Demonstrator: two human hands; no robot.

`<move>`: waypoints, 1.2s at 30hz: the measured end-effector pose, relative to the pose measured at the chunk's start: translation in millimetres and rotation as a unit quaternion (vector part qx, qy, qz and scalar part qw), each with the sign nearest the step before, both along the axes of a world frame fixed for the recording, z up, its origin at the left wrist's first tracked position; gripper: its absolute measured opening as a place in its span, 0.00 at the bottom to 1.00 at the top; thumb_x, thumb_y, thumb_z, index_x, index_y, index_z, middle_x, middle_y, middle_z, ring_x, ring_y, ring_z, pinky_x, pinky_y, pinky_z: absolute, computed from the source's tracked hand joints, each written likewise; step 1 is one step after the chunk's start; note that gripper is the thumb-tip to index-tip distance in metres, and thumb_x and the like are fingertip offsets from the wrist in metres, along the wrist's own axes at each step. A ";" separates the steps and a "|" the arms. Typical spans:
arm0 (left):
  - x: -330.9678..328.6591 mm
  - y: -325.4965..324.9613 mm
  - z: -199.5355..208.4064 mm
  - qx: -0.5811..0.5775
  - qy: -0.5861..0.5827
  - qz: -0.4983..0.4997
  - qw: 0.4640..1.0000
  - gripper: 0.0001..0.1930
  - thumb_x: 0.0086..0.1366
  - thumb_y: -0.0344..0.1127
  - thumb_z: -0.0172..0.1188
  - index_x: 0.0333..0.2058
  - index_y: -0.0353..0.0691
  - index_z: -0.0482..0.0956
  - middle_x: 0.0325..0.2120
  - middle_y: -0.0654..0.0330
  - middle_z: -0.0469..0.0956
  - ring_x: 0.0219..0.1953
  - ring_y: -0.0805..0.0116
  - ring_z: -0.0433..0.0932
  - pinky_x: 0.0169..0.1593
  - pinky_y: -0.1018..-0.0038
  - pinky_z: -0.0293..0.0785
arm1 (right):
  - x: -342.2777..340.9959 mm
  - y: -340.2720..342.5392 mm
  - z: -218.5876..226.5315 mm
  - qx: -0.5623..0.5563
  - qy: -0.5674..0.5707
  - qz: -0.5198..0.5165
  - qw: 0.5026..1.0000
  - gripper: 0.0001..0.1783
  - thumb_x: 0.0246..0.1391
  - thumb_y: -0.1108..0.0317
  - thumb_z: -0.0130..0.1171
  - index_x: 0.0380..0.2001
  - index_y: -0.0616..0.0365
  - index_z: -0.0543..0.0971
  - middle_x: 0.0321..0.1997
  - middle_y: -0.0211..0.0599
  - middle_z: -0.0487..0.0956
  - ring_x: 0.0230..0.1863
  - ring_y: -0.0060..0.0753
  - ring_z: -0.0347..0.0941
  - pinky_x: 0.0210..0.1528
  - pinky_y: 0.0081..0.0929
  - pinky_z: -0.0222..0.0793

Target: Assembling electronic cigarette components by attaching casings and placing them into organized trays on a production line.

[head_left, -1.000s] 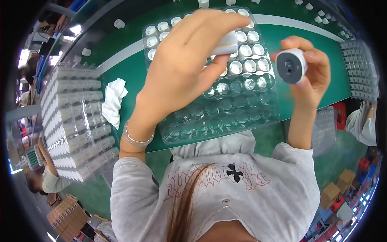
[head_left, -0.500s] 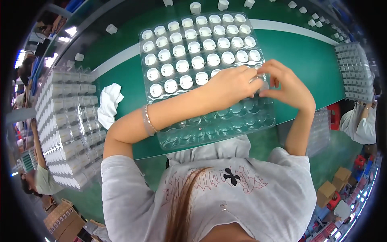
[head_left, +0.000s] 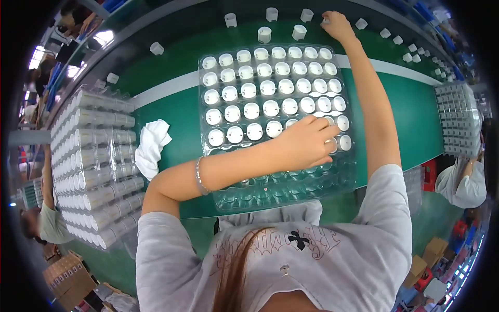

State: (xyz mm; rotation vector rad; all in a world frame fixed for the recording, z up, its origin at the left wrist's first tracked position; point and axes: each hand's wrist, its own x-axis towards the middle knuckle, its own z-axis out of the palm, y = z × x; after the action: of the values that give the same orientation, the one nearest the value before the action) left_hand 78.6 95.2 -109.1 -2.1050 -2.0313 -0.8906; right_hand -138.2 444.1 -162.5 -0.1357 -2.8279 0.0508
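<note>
A clear plastic blister tray [head_left: 228,200] lies on the green table in front of me. Rows of white cylindrical cups [head_left: 215,137] stand upright in its far pockets, while the near pockets hold none. My left hand [head_left: 306,143] reaches across the tray from the left, its bent fingers closed around a white cup at the right end of the nearest filled row. The hand partly covers that row. My right hand [head_left: 338,26] is stretched to the far side, past the tray, with its fingertips closed on another white cup, mostly hidden by the fingers.
Several loose white cups [head_left: 264,35] stand on the dark green strip beyond the tray. At left, a tall stack of filled trays [head_left: 99,166] sits beside a crumpled white cloth [head_left: 152,148]. Another filled stack [head_left: 457,119] stands at far right, near a person [head_left: 460,184].
My right hand has left the tray's right edge and reached to the far strip, closing on a cup. My left hand stays over the tray's right side. More loose cups now show beyond the tray.
</note>
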 end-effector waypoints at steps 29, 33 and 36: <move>-75.1 -114.1 130.4 0.181 -0.211 0.189 0.942 0.26 0.49 0.23 0.69 0.48 0.34 0.74 0.44 0.51 0.74 0.42 0.65 0.78 0.47 0.75 0.76 | 202.9 -238.7 179.9 -0.748 0.145 0.257 0.594 0.27 0.41 0.75 0.69 0.46 0.63 0.70 0.51 0.57 0.74 0.51 0.43 0.74 0.50 0.36 0.75; -78.2 -101.7 131.0 0.169 -0.239 0.205 0.934 0.25 0.50 0.24 0.69 0.48 0.33 0.74 0.43 0.51 0.74 0.41 0.65 0.78 0.45 0.76 0.77 | 201.6 -233.6 167.5 -0.639 0.215 0.339 0.656 0.27 0.38 0.75 0.71 0.43 0.61 0.71 0.51 0.58 0.73 0.53 0.43 0.73 0.56 0.33 0.70; -79.5 -104.4 134.1 0.160 -0.260 0.210 0.929 0.24 0.50 0.24 0.68 0.48 0.32 0.74 0.42 0.51 0.74 0.41 0.66 0.78 0.44 0.76 0.77 | 202.2 -218.2 165.3 -0.489 0.261 0.386 0.737 0.30 0.46 0.67 0.67 0.53 0.57 0.70 0.55 0.60 0.72 0.52 0.44 0.74 0.53 0.31 0.72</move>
State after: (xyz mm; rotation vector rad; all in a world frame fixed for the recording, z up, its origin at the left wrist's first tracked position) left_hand -0.9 -9.1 25.0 -1.2800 -2.2252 -1.6769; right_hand 63.9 225.9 2.9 0.7164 -1.8124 1.4777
